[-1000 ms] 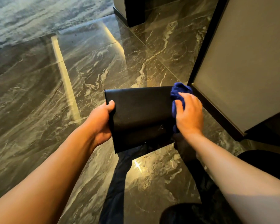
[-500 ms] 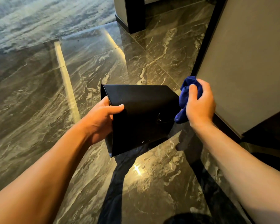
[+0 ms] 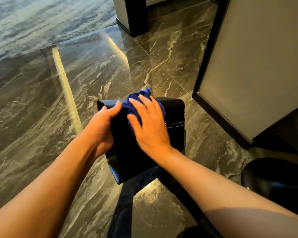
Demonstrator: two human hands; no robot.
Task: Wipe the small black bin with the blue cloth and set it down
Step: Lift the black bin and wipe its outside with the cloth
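Observation:
The small black bin (image 3: 174, 115) is held above the floor, tipped on its side with one flat face towards me. My left hand (image 3: 101, 129) grips its left edge, thumb laid over the top. My right hand (image 3: 150, 124) lies flat on the upper face and presses the bunched blue cloth (image 3: 138, 100) against it. The cloth pokes out beyond my fingertips at the bin's far edge. Most of the bin's face is hidden by my two hands.
Glossy dark marble floor tiles (image 3: 110, 66) lie all around. A grey wall panel with a dark skirting (image 3: 248, 74) stands at the right. A dark pillar base (image 3: 136, 19) is at the back. A round black object (image 3: 273, 177) sits at lower right.
The bin has been turned so another face points up. My right hand moved with the cloth from the bin's right edge onto the top face. My left hand shifted its grip.

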